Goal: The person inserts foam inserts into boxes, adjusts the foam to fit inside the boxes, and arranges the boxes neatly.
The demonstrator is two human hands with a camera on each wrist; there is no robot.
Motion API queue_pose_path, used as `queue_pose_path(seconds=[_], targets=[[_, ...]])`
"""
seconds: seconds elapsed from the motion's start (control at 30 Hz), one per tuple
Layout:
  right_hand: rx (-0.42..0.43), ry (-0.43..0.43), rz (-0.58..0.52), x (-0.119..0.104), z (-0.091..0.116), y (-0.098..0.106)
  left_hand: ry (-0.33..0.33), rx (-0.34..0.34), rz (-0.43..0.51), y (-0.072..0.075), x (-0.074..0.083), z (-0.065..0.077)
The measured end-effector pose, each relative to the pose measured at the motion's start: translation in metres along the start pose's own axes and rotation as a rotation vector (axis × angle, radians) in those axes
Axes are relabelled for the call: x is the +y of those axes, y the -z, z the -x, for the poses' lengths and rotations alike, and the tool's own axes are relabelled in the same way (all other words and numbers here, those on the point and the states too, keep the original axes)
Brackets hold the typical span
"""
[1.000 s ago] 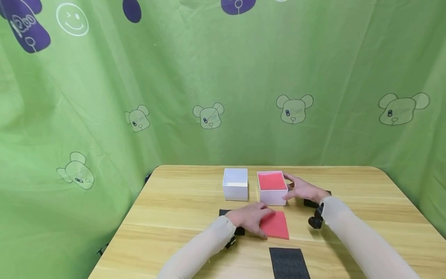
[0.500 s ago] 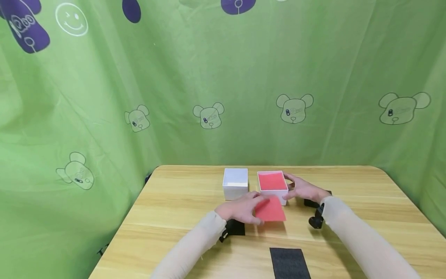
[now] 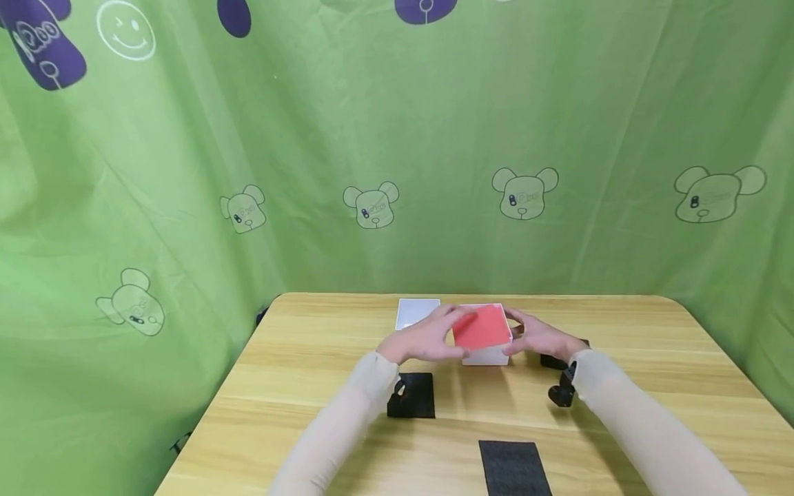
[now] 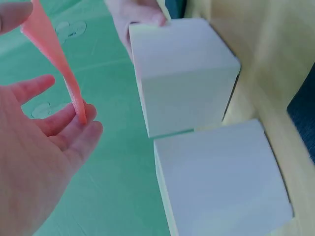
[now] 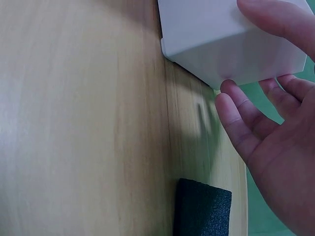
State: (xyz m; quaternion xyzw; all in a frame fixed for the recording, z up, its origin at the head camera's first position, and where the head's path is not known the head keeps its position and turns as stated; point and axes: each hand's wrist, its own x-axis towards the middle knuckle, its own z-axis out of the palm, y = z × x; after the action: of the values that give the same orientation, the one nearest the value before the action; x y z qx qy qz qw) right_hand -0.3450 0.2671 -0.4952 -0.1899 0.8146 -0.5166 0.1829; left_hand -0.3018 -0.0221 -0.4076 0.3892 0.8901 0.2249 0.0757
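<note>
My left hand (image 3: 428, 337) holds a thin red foam sheet (image 3: 482, 328) above the right-hand white box (image 3: 486, 356). In the left wrist view the sheet (image 4: 58, 54) bows slightly between thumb and fingertips. My right hand (image 3: 541, 336) grips that same box by its right side, thumb on the near face and fingers further back, as the right wrist view of the box (image 5: 236, 54) shows. The box's opening is mostly hidden under the sheet. A second white box (image 3: 412, 311) stands just to its left, partly behind my left hand.
A black foam square (image 3: 417, 396) lies below my left wrist, and another black sheet (image 3: 515, 468) lies near the front. A black foam piece (image 3: 554, 362) sits under my right wrist. A green curtain (image 3: 446, 124) hangs behind the wooden table (image 3: 298, 358).
My left hand has lifted the red foam sheet off the table and carried it away from me, up over the right-hand box. The right hand stays on that box.
</note>
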Motion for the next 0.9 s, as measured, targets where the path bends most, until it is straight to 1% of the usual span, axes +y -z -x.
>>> queue_pose_path(seconds=[0.17, 0.3, 0.4, 0.63, 0.9], targets=[[0.009, -0.027, 0.002, -0.001, 0.000, -0.001, 0.023, 0.048, -0.001, 0.000, -0.011, -0.013], [0.012, -0.031, 0.005, 0.001, 0.000, -0.001, 0.046, 0.060, -0.019, -0.003, -0.017, -0.023], [0.015, -0.030, 0.003, 0.001, 0.000, -0.002, 0.057, 0.052, -0.041, -0.004, -0.018, -0.030], [0.011, -0.015, -0.008, -0.002, 0.000, -0.002, 0.053, 0.006, -0.136, -0.005, -0.018, -0.046], [0.018, -0.027, 0.012, -0.002, 0.001, -0.003, 0.102, -0.017, -0.112, -0.015, -0.018, -0.058]])
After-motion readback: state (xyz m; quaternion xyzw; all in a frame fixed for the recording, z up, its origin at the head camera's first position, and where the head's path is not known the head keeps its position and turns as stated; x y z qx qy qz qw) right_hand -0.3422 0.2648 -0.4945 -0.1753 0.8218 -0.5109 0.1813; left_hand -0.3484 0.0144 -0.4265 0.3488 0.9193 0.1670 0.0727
